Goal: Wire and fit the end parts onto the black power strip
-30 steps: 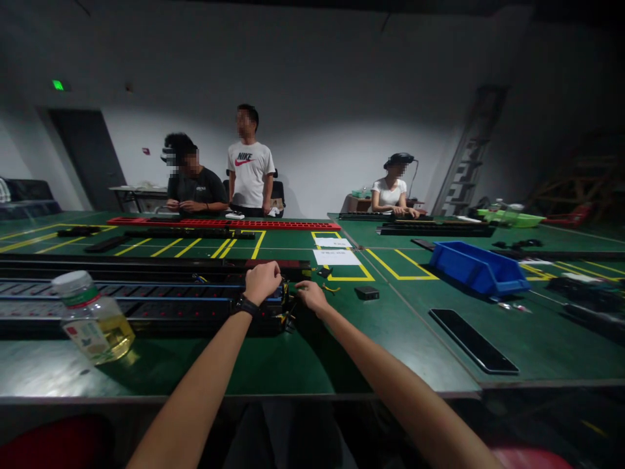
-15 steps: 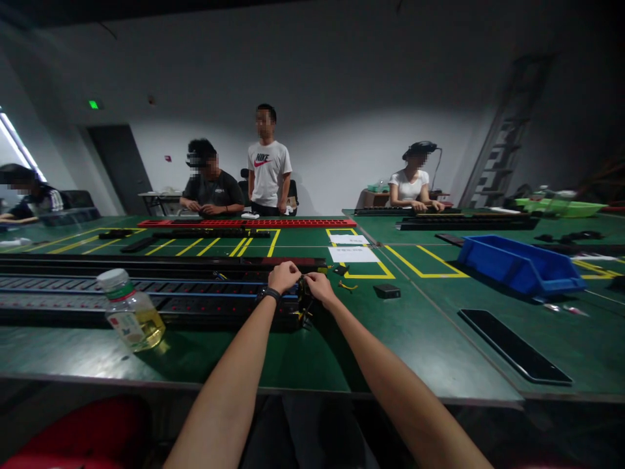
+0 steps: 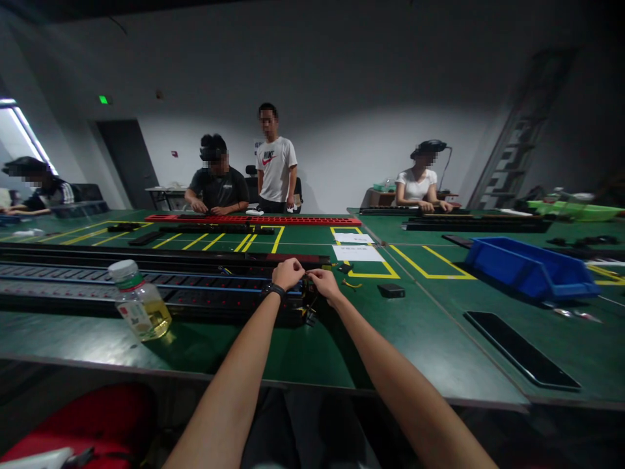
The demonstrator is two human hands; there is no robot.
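A long black rail assembly (image 3: 195, 299) with blue strips and red dots lies across the left of the green table. At its right end, where small wires and connectors (image 3: 310, 317) stick out, my two hands nearly meet. My left hand (image 3: 288, 273), with a dark band on its wrist, is closed in a pinch above the rail's end. Facing it, my right hand (image 3: 323, 284) pinches at the same spot. What the fingertips hold is too small to make out. A yellow wire piece (image 3: 351, 284) lies just to the right.
A bottle (image 3: 141, 306) stands before the rail. Rightward are a black box (image 3: 391, 290), a blue bin (image 3: 530, 267) and a dark tablet (image 3: 520, 348). Papers (image 3: 359, 253) and a red rail (image 3: 254, 220) lie farther back. Several people are around the table.
The whole view has shifted slightly, moving the table items rightward. My hands stay at the rail's end, still pinched. The seated person in black has bent one arm and moved a hand.
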